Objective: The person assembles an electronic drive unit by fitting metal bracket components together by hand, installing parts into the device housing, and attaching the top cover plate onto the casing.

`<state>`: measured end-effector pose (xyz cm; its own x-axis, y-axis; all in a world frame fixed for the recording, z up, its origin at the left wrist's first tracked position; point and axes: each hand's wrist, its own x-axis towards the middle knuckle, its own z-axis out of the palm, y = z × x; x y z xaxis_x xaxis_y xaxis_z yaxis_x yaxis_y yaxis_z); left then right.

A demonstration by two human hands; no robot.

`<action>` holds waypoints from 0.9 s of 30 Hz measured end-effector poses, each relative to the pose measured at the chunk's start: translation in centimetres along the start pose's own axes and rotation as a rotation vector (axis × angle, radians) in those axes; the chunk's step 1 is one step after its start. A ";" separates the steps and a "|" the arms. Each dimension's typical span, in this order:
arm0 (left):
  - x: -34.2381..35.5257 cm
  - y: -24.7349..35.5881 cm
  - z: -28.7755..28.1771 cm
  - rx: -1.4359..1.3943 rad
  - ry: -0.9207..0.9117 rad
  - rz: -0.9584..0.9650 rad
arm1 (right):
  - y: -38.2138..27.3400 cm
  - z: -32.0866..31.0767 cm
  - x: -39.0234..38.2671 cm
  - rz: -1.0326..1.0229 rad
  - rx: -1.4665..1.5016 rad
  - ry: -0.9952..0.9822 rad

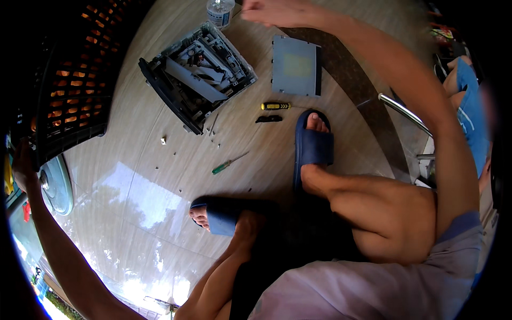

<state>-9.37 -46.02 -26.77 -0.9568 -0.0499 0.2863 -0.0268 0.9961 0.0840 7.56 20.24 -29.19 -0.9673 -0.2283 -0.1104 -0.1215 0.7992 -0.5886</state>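
At the far left, my left hand [24, 170] is up against the near lower corner of a black slatted plastic basket [77, 101]; its fingers look closed on the edge, though shadow darkens them. My right hand [261, 12] is stretched out at the top edge, fingers curled, partly cut off by the frame. What it holds, if anything, is hidden. Beside it stands a clear plastic bottle [220, 13]. Below lie an opened electronic unit [208, 72] with a dark front panel and exposed inner parts, and a flat grey metal cover [296, 65].
On the tiled floor lie a yellow-and-black screwdriver [276, 106], a black plastic piece [269, 119], a green-handled screwdriver [229, 163] and several small screws or bits. My feet in blue slippers [314, 146] are close by. Another person in blue [467, 106] is at the right edge.
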 end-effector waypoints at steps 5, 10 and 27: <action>0.7 -1.2 -1.5 0.026 0.042 0.028 | -8.1 -4.8 -10.4 -0.020 -0.101 -0.446; -3.3 8.5 -1.7 -0.056 0.170 -0.039 | -17.9 -9.7 -20.7 -0.142 -0.088 -0.841; -5.6 14.0 -4.9 0.321 0.149 -0.030 | 11.4 7.8 -17.9 0.911 -0.066 0.317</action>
<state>-2.94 -32.17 -22.49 -0.9023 -0.0659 0.4261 -0.1662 0.9650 -0.2027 25.26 29.13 -40.18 -0.7104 0.6479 -0.2749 0.7023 0.6272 -0.3367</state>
